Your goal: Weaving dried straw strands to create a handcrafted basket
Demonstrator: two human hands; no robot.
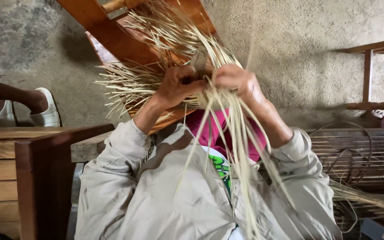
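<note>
While both hands grip it, straw weave (174,66): pale, loose strands splayed.

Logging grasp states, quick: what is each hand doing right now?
Left hand: closed, gripping the straw strands.
Right hand: closed on the same strands.

Two hands, the left hand (177,86) and the right hand (238,83), one bundle of straw strips (174,49), two white shoes (45,111), and one wooden bench (18,178) show.
</note>
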